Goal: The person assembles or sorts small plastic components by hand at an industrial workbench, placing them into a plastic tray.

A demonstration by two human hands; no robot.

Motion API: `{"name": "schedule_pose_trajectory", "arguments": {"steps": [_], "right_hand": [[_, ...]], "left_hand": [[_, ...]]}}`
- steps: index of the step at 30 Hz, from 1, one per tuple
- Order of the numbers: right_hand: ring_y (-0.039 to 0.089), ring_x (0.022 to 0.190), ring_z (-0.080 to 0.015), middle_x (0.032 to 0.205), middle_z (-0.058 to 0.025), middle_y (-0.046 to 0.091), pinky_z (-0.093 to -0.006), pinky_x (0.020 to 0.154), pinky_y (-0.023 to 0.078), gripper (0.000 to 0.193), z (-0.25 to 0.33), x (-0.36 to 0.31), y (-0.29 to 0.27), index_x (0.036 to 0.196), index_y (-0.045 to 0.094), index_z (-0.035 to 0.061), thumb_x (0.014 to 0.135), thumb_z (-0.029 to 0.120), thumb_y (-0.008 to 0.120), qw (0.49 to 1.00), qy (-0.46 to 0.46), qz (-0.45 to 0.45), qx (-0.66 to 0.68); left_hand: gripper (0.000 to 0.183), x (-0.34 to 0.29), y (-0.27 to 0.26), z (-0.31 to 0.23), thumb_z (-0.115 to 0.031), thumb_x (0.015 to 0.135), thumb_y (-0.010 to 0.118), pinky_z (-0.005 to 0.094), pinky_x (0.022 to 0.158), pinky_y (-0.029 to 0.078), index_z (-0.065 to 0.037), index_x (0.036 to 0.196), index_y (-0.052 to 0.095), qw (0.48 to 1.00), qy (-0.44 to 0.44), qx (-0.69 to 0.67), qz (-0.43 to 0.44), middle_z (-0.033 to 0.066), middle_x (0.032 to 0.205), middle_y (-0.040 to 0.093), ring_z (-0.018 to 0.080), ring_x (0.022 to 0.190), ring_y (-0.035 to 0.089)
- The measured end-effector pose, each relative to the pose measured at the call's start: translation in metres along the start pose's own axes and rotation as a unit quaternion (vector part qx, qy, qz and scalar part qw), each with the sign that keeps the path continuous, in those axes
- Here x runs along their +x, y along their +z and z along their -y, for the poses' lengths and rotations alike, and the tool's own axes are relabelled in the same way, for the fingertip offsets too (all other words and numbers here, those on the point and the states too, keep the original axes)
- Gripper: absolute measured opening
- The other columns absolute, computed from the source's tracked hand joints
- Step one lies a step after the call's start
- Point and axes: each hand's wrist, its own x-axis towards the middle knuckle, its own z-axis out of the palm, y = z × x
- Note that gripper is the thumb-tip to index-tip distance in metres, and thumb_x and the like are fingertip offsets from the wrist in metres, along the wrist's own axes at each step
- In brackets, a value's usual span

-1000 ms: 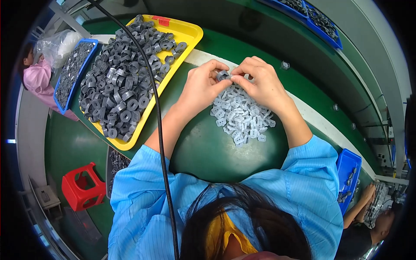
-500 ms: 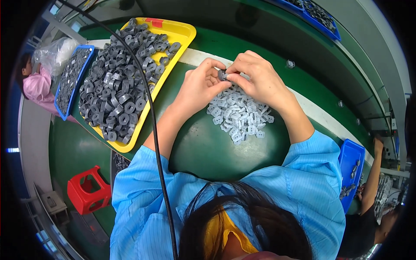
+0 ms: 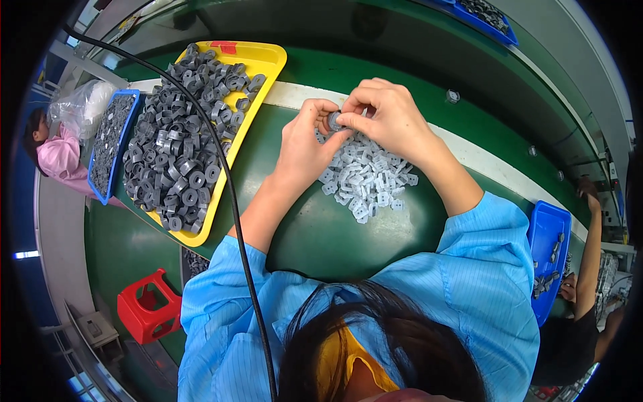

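Note:
A small round grey plastic part is pinched between the thumb and fingers of my left hand. My right hand is closed at the same part, its thumb and fingertips against it; whether a smaller piece is also between those fingers is hidden. Just below both hands lies a loose pile of small translucent white plastic pieces. On my left stands a yellow tray heaped with grey ring-shaped parts.
Beyond the yellow tray is a blue tray of small dark parts, near a person in pink. A blue bin and another person's arm are at right. A black cable crosses the view. A red stool stands lower left.
The grey part has turned so that its round face shows more, and my right fingers have shifted over it. The whole view has tilted slightly.

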Motion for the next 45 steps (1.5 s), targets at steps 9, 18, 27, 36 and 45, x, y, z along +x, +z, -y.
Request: {"name": "schedule_pose_trajectory", "arguments": {"steps": [9, 18, 27, 36, 45], "right_hand": [[0.061, 0.073, -0.0145, 0.078, -0.0066, 0.063, -0.029, 0.063, 0.051, 0.021, -0.011, -0.008, 0.017, 0.08, 0.064, 0.0034, 0.068, 0.015, 0.078, 0.973, 0.108, -0.077, 0.19], [0.066, 0.062, -0.0167, 0.068, -0.0129, 0.068, -0.0274, 0.057, 0.051, 0.016, -0.025, -0.005, 0.001, 0.077, 0.066, -0.0048, 0.07, 0.009, 0.07, 0.963, 0.114, 0.034, 0.242], [0.066, 0.065, -0.0281, 0.068, -0.0153, 0.066, -0.0339, 0.058, 0.051, 0.012, 0.009, -0.013, -0.005, 0.075, 0.064, -0.0032, 0.063, 0.001, 0.065, 0.984, 0.139, 0.069, 0.086], [0.065, 0.064, -0.0177, 0.067, -0.0085, 0.066, -0.0283, 0.058, 0.051, 0.017, 0.028, -0.012, 0.013, 0.073, 0.064, -0.0016, 0.06, 0.005, 0.071, 0.945, 0.222, -0.099, 0.217], [0.061, 0.071, -0.0106, 0.081, -0.0062, 0.065, -0.0236, 0.059, 0.049, 0.015, -0.03, -0.039, 0.02, 0.09, 0.066, -0.0017, 0.075, -0.001, 0.065, 0.789, 0.266, 0.078, 0.549]], "left_hand": [[0.034, 0.0, 0.007, 0.005, 0.003, 0.07, 0.073, 0.0317, 0.076, 0.052, -0.001, 0.1, 0.058, 0.995, 0.074, 0.016, -0.069, 0.0126, 0.093, 0.061, 0.0249, 0.083, 0.063], [0.041, -0.001, 0.008, 0.003, 0.01, 0.071, 0.07, 0.0305, 0.082, 0.044, -0.001, 0.109, 0.058, 0.994, 0.106, 0.008, 0.004, 0.0119, 0.103, 0.051, 0.0221, 0.094, 0.052], [0.039, -0.007, -0.008, -0.008, 0.002, 0.065, 0.074, 0.0362, 0.088, 0.039, -0.004, 0.103, 0.066, 0.978, 0.182, 0.096, 0.024, 0.0092, 0.095, 0.061, 0.0266, 0.093, 0.054], [0.026, -0.011, 0.001, -0.009, 0.005, 0.083, 0.064, 0.0328, 0.091, 0.043, 0.001, 0.108, 0.059, 0.983, 0.15, -0.076, -0.076, 0.0111, 0.109, 0.055, 0.0237, 0.1, 0.055], [0.031, -0.013, 0.006, -0.018, -0.005, 0.074, 0.074, 0.0343, 0.089, 0.044, -0.001, 0.103, 0.063, 0.988, 0.151, 0.011, 0.028, 0.0123, 0.104, 0.062, 0.0255, 0.098, 0.059]]}}
